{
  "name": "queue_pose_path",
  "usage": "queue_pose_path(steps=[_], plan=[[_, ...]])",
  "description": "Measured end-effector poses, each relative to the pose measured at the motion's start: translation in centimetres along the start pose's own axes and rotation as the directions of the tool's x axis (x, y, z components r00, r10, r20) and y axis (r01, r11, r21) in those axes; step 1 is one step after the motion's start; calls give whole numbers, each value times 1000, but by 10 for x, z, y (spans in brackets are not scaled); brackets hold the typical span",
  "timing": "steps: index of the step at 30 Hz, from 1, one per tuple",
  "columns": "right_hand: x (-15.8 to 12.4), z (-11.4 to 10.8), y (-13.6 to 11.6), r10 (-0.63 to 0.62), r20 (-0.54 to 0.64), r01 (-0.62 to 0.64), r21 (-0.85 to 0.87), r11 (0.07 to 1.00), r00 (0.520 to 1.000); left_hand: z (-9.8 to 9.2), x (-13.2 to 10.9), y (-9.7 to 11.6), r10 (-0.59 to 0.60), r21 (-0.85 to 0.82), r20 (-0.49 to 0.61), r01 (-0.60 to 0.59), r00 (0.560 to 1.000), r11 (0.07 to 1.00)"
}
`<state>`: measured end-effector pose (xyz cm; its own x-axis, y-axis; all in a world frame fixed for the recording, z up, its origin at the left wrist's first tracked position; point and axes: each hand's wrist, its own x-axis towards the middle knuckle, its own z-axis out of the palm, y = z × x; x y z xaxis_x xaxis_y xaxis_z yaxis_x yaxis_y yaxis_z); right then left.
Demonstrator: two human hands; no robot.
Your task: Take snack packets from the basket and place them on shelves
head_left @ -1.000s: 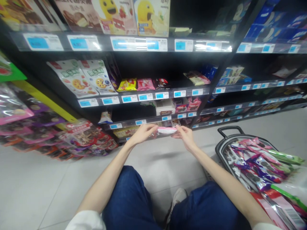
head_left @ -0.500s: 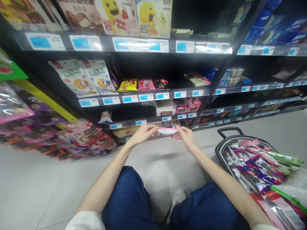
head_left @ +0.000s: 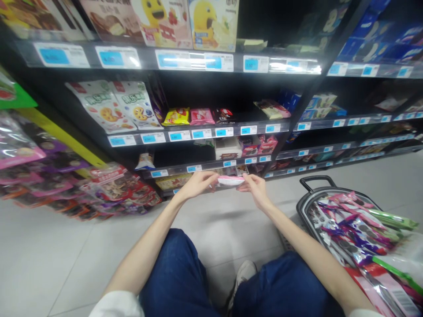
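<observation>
A small pink and white snack packet (head_left: 231, 180) is stretched level between my two hands, in front of the lowest shelf. My left hand (head_left: 200, 184) pinches its left end, and my right hand (head_left: 254, 187) pinches its right end. The packet's printing is too blurred to read. Just beyond it on the low shelf stand a white open-topped box (head_left: 228, 149) and pink and dark snack packs (head_left: 249, 146). One shelf higher lie a yellow packet (head_left: 177, 116), a pink packet (head_left: 202, 116) and a dark packet (head_left: 225, 116).
On the right, a basket (head_left: 302, 207) with a black handle stands on the floor, heaped with wrapped snacks. Hanging bags (head_left: 115, 187) crowd the left side. Price-tagged shelf edges (head_left: 194, 135) run across the front. My knees are below my hands.
</observation>
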<state>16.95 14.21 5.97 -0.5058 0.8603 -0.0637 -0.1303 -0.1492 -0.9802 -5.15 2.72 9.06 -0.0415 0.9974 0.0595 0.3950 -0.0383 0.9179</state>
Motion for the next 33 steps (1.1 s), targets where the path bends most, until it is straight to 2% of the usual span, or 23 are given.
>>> queue_pose_path(steps=[18,25,29,33], plan=[[0,1,-1,-6,5,6,15,1000,1000,-1,-1,1,-4,19,-3,4,1000,1000],[2,-3,1,-23,14,22,62,998,1000,0,0,-1,1,36,-78,2,997,999],[4,-5,2,-121,42,117,93,989,992,1,1,0,101,79,-186,-88,977,993],[3,-5,4,-256,77,255,24,967,964,2,1,2,311,187,-227,-272,923,944]])
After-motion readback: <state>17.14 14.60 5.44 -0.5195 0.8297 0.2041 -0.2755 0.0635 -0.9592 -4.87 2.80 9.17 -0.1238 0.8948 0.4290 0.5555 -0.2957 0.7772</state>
